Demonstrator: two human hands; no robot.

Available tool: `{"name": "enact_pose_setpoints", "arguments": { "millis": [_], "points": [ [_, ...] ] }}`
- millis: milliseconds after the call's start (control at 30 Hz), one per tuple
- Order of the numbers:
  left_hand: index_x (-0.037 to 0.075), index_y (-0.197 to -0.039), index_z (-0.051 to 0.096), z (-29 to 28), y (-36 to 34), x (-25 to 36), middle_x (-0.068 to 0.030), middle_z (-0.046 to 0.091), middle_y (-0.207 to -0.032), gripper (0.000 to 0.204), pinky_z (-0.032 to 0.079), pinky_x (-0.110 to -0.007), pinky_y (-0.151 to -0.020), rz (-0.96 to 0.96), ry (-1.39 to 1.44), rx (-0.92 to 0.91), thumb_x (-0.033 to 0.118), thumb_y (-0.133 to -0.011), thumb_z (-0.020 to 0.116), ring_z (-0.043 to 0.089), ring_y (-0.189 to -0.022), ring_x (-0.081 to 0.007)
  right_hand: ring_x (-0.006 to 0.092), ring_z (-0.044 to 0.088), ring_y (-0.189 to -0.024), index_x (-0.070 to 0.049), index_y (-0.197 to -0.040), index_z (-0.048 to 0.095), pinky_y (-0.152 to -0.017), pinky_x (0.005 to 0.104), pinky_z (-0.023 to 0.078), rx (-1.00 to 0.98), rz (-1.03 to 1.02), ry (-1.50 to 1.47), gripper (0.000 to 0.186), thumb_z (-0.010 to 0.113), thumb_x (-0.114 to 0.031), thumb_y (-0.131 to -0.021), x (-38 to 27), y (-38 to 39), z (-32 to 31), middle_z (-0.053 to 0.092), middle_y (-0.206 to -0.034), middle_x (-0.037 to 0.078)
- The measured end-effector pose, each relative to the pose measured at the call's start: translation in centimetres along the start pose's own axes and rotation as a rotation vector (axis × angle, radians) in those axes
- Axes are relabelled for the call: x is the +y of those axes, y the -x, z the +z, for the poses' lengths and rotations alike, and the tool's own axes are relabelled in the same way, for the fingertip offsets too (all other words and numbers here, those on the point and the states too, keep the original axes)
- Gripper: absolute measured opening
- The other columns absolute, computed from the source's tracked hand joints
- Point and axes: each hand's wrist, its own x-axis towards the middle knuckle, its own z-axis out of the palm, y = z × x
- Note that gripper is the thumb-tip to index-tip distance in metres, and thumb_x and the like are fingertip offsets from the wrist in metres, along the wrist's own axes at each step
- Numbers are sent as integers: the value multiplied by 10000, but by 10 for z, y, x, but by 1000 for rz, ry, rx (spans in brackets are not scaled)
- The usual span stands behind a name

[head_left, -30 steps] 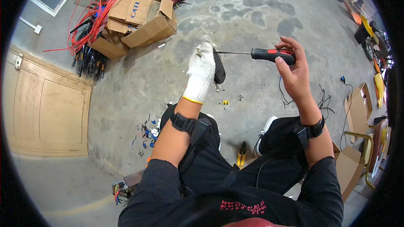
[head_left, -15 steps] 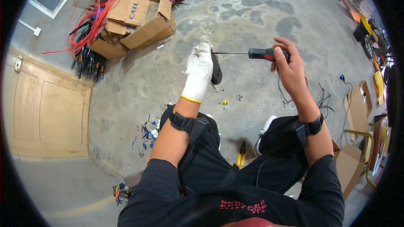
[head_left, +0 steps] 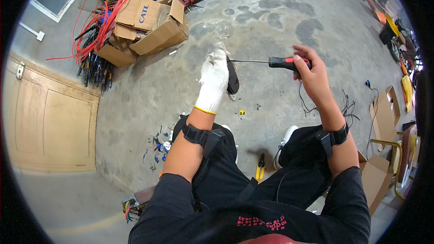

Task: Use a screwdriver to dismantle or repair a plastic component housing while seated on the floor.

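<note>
Head view — white-gloved left hand [head_left: 213, 76] gripping a black oblong part [head_left: 233, 79] above the floor [head_left: 269, 97], bare right hand [head_left: 313, 71] holding a red-and-black screwdriver [head_left: 282, 62] — shaft [head_left: 252, 61] pointed at the part's far end.

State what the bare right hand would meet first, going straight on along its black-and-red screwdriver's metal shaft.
Likely the oblong black piece in the white-gloved left hand. The screwdriver seems to end at its edge, though depth leaves contact unclear.

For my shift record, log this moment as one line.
left hand: gloved, holding black object | right hand: bare, holding screwdriver | shaft: pointing toward black object
</note>
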Motion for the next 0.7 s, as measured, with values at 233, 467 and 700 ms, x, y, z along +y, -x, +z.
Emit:
{"name": "enact_pose_setpoints", "arguments": {
  "millis": [233,467,700],
  "points": [
    [37,-1001,630,3,7,8,-98,639,-717,607,496,-312,-582,-13,30,43,619,-979,458,620,-622,-183,133,616,-800,-24,-1323,536,-728,270,496,-19,161,-12,406,604,-181,-955,-13,2,0,613,-1098,101],
    [40,-1006,628,6,7,7,-91,636,-740,608,498,-315,-583,-43,59,22,625,-973,462,626,-650,-183,132,608,-664,5,-1309,529,-656,269,500,57,-527,206,391,579,-216,-990,4,3,1,635,-1052,123],
    [41,-989,626,3,5,2,-95,641,-752,599,504,-316,-595,-19,54,-21,620,-974,472,628,-655,-187,150,626,-856,-37,-1311,536,-780,284,497,22,-66,105,395,607,-205,-960,7,0,-3,620,-1104,108]
  ]
}}
